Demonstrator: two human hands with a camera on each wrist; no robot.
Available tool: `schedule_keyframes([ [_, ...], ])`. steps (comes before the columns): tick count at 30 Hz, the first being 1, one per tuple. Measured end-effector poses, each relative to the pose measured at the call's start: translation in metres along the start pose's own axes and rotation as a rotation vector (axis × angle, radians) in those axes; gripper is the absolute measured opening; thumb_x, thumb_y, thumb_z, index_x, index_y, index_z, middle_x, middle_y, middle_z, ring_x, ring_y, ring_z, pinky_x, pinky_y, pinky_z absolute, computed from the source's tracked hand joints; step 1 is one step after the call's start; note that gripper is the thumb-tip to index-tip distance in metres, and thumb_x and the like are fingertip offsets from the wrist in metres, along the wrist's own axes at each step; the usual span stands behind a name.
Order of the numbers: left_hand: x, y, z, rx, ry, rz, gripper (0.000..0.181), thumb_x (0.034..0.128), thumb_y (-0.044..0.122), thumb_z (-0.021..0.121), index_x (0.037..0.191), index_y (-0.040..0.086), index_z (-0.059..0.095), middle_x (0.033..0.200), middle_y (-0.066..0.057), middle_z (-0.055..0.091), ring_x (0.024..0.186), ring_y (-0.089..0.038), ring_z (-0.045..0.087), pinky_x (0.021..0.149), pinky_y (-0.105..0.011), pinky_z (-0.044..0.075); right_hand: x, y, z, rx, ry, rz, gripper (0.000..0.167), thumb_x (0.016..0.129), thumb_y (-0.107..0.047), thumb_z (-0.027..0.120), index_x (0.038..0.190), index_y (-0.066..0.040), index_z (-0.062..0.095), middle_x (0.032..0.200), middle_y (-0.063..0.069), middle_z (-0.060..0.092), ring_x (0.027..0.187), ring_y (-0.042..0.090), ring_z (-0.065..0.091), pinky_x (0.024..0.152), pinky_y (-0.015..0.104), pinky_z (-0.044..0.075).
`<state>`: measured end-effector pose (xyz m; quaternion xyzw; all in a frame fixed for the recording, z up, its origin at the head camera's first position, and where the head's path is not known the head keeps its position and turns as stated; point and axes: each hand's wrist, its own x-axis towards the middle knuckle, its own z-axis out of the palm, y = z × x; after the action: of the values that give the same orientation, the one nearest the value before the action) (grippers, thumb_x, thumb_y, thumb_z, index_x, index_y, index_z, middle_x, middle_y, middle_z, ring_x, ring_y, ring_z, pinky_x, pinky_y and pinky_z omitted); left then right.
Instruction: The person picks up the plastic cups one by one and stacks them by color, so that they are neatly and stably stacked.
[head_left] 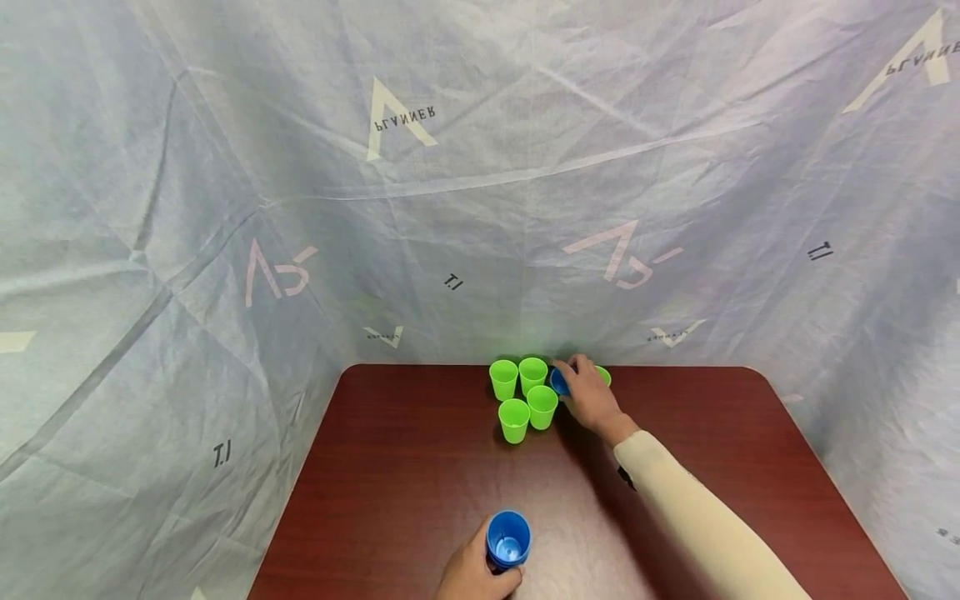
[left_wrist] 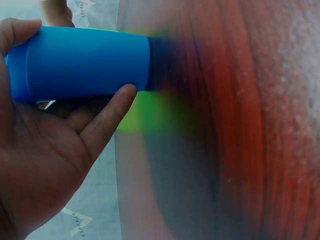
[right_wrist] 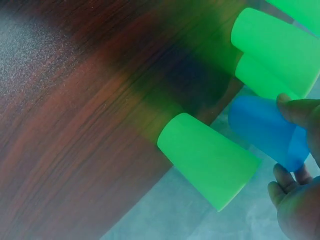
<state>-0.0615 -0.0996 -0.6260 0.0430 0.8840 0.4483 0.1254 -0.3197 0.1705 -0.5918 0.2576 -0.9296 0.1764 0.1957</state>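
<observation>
In the head view, a grey sheet (head_left: 480, 183) (printed with pale and dark lettering) fills the upper half and both sides of the frame. Below it, a dark red, wood-grained surface (head_left: 420, 479) spreads across the lower centre. A cream sleeve (head_left: 697, 508) slants in from the lower right toward the middle.

Just beyond the cuff, right of centre, the right grip (head_left: 590, 396) pinches the upper blue cup (right_wrist: 260, 122) near its rim between thumb and fingertips; whether that cup's base touches the surface cannot be told. At the bottom centre, the left grip (head_left: 476, 571) is wrapped round the lower blue cup (head_left: 508, 537), its mouth facing up.

Four green cups (head_left: 542, 410) stand upright, mouths up, in a cluster at the centre of the frame, left of the right grip. A fifth green cup (head_left: 603, 377) shows only in part, just behind the right grip's fingers. In the right wrist view it sits at lower centre, the upper blue cup between it and the other green ones at upper right.
</observation>
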Motion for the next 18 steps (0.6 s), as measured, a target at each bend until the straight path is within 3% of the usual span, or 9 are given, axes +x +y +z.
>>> schedule_keyframes([
  [4,0.0,0.001,0.001,0.003,0.006,0.0,0.077,0.0786,0.041,0.086,0.146,0.019,0.056,0.126,0.001,0.074,0.112,-0.022,0.071,0.089,-0.052,0.058,-0.001,0.0,-0.005,0.008,0.011,0.036,0.068,0.08,-0.005,0.09,0.139,-0.005,0.057,0.119,0.023,0.052,0.106,0.043,0.058,0.089,0.058,0.055],
  [12,0.001,0.005,-0.001,-0.028,-0.013,-0.029,0.078,0.0785,0.04,0.086,0.147,0.018,0.056,0.13,-0.002,0.073,0.117,-0.029,0.07,0.094,-0.062,0.056,-0.001,-0.003,-0.018,0.001,0.012,0.125,0.066,0.08,-0.016,0.092,0.136,-0.011,0.057,0.121,0.022,0.052,0.104,0.044,0.061,0.093,0.06,0.053],
  [18,0.002,0.004,-0.002,-0.048,-0.031,-0.048,0.082,0.0797,0.041,0.086,0.15,0.015,0.054,0.134,-0.005,0.071,0.121,-0.032,0.069,0.096,-0.065,0.055,-0.001,-0.01,-0.025,0.014,0.033,0.126,0.066,0.081,-0.018,0.091,0.137,-0.012,0.056,0.122,0.022,0.051,0.101,0.045,0.061,0.09,0.061,0.055],
])
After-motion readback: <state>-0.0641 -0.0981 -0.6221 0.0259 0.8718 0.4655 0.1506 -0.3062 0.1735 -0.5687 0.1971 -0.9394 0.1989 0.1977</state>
